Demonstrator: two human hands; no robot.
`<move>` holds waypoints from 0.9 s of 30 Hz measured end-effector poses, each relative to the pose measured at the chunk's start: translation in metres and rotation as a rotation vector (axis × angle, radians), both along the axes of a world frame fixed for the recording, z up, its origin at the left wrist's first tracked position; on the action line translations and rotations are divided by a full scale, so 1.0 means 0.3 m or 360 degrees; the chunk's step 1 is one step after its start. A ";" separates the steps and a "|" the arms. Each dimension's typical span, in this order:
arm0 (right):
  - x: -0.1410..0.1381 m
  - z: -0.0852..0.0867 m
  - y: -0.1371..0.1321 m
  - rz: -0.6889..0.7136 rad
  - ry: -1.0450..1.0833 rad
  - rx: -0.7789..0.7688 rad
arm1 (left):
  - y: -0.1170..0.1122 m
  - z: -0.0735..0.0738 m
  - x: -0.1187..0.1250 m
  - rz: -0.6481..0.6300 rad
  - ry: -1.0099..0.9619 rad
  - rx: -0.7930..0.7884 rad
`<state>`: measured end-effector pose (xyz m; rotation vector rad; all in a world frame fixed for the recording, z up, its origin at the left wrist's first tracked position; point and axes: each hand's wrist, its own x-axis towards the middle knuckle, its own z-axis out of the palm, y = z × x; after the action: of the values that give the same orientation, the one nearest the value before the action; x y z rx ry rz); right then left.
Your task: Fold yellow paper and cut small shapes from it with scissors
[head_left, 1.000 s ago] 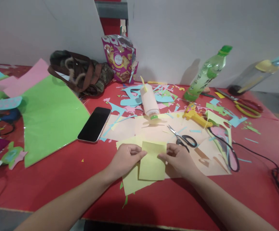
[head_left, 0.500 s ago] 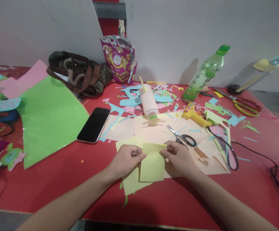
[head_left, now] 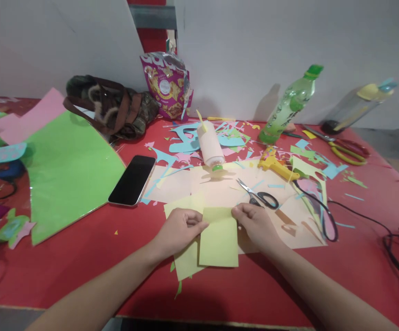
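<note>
A small yellow paper sheet (head_left: 219, 239) lies in front of me on the red table (head_left: 82, 257), on top of a larger pale yellow sheet (head_left: 184, 262). My left hand (head_left: 178, 228) pinches its upper left corner. My right hand (head_left: 256, 224) pinches its upper right corner. Both hands are closed on the paper. Small black-handled scissors (head_left: 259, 195) lie just beyond my right hand on peach paper (head_left: 220, 184).
A black phone (head_left: 132, 179) lies left of the papers beside a large green sheet (head_left: 68, 170). Further back are a glue bottle (head_left: 210, 145), a yellow glue gun (head_left: 277, 166), a green drink bottle (head_left: 288, 105), a snack bag (head_left: 166, 85), a handbag (head_left: 111, 108), red-yellow scissors (head_left: 344, 148) and black cables (head_left: 368, 220).
The small yellow sheet now lies flatter and reaches lower toward me. My right hand has shifted slightly up along its top edge. The view has drifted a little.
</note>
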<state>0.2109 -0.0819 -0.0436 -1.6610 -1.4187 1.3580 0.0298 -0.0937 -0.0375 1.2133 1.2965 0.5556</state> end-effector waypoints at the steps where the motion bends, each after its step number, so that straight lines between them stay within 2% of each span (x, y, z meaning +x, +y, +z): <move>1: -0.002 0.007 0.002 -0.0027 0.0043 -0.0016 | 0.000 0.001 0.000 0.0010 0.0021 0.0010; 5: -0.002 0.031 0.008 -0.0085 -0.0004 -0.0008 | 0.001 0.002 0.000 -0.0003 0.0029 0.0003; 9: 0.008 0.026 0.007 -0.0103 -0.0136 0.0111 | 0.002 0.000 0.002 -0.0031 -0.0001 -0.0014; 14: 0.010 -0.005 -0.003 -0.0005 0.0235 0.0207 | 0.005 -0.003 0.002 0.0102 0.0042 0.0066; 16: 0.010 -0.016 -0.006 0.0059 0.0131 0.0290 | 0.003 -0.004 0.002 0.0136 0.0030 0.0066; 20: 0.015 -0.024 -0.001 0.0168 -0.0379 0.0508 | -0.002 -0.010 -0.001 0.0172 0.0018 0.0046; 21: 0.016 -0.025 0.001 0.0225 -0.0491 0.0557 | -0.003 -0.014 -0.003 0.0178 0.0108 0.0135; 23: 0.018 -0.028 0.004 0.0354 -0.0660 0.0672 | -0.005 -0.025 -0.008 0.0131 0.0404 0.0467; 25: 0.019 -0.038 0.005 0.0449 -0.0755 0.0824 | -0.009 -0.042 -0.012 -0.0017 0.0678 0.0897; 27: 0.019 -0.052 0.007 0.0503 -0.0820 0.0998 | -0.014 -0.060 -0.012 -0.0243 0.0784 0.1285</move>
<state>0.2167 -0.0797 -0.0593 -1.4336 -2.1940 0.5141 0.0261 -0.0978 -0.0556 2.2044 1.4049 0.7265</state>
